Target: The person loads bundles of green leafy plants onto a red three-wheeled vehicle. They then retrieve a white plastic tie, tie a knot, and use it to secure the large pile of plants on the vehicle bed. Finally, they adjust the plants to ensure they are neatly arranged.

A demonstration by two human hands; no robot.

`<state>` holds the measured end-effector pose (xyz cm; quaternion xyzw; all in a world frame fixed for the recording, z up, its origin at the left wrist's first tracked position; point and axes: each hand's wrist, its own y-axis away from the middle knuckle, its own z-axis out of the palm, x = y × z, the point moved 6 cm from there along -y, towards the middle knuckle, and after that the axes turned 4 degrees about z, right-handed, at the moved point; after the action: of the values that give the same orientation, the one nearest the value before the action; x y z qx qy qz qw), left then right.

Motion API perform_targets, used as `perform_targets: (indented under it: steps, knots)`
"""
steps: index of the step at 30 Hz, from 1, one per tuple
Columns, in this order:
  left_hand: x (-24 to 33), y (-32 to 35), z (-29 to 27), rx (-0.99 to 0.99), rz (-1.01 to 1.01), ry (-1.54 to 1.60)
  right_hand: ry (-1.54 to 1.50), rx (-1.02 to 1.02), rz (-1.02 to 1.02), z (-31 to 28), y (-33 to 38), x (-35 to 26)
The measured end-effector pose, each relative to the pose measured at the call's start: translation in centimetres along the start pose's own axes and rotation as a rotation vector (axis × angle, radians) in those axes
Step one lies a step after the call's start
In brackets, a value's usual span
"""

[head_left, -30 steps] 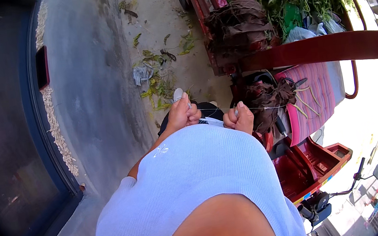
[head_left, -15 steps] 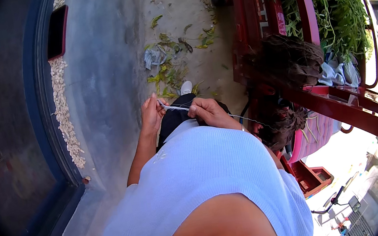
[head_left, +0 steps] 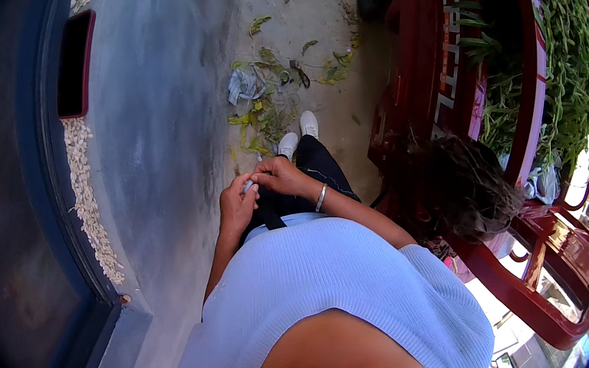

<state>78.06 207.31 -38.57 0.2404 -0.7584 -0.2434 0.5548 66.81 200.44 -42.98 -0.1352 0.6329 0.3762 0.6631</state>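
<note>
Cart: red, with leafy greens (head_left: 571,70) heaped in its bed; the cart (head_left: 406,93) is my landmark.
Brown bundle: the dark bundle (head_left: 479,184) sits against the cart's near corner; neither hand touches it.
Pale pieces: the strip of pale pieces (head_left: 87,205) lines the ledge, well left of the cart.
Fallen leaves: the leaves (head_left: 272,121) lie on the ground left of the cart, beside a crumpled bag (head_left: 244,85).
Hands: left hand (head_left: 237,205) and right hand (head_left: 280,176) are together, fingertips meeting, left of the cart's near corner and apart from it.
Phone: the phone (head_left: 76,64) rests on the ledge, far left of the cart.
Bracelet: the bracelet (head_left: 321,197) circles the right wrist, on the cart side.
Pale bit: the small pale bit (head_left: 247,187) is pinched between both hands' fingers, left of the cart.
Done: both hands have hold of the bit.
Left: the fingerwork looks unfinished to me, since neither hand is free; whether anything is wound or knotted, I cannot tell.
</note>
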Motion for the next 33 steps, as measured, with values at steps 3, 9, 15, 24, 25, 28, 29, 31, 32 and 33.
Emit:
perform_targets:
  steps: [3, 9, 15, 24, 25, 28, 29, 31, 32, 33]
  knots:
    - [-2.3, -1.7, -0.2, 0.163, 0.1, -0.305, -0.305, -0.186, 0.504, -2.0, -1.1, 6.0]
    - [-11.2, -8.0, 3.2, 0.34, 0.077, -0.435, 0.22, 0.412, 0.865, -17.2, -3.8, 30.2]
    - [-17.7, -15.9, 5.9, 0.211, 0.155, -0.6, 0.795, 0.296, 0.641, -25.0, -14.2, 42.9]
    - [-17.0, -23.7, 4.1, 0.287, 0.165, -0.64, 0.864, 0.288, 0.541, -27.5, -31.9, 56.2]
    - [-17.5, -23.8, 3.8, 0.329, 0.17, -0.661, 0.84, 0.29, 0.582, -27.0, -33.1, 57.8]
    - [-16.4, -25.5, 3.2, 0.332, 0.2, -0.672, 0.81, 0.481, 0.569, -27.5, -32.6, 58.6]
    - [-15.6, -26.1, 3.3, 0.325, 0.204, -0.665, 0.815, 0.555, 0.529, -27.5, -31.7, 58.0]
    - [-14.9, -26.6, 3.3, 0.287, 0.192, -0.628, 0.932, 0.667, 0.449, -27.1, -28.5, 55.9]
    - [-14.9, -25.9, 3.3, 0.276, 0.175, -0.605, 0.799, 0.683, 0.464, -26.5, -26.8, 53.8]
    - [-16.5, -24.6, 3.6, 0.271, 0.159, -0.617, 0.669, 0.696, 0.476, -25.6, -25.0, 51.2]
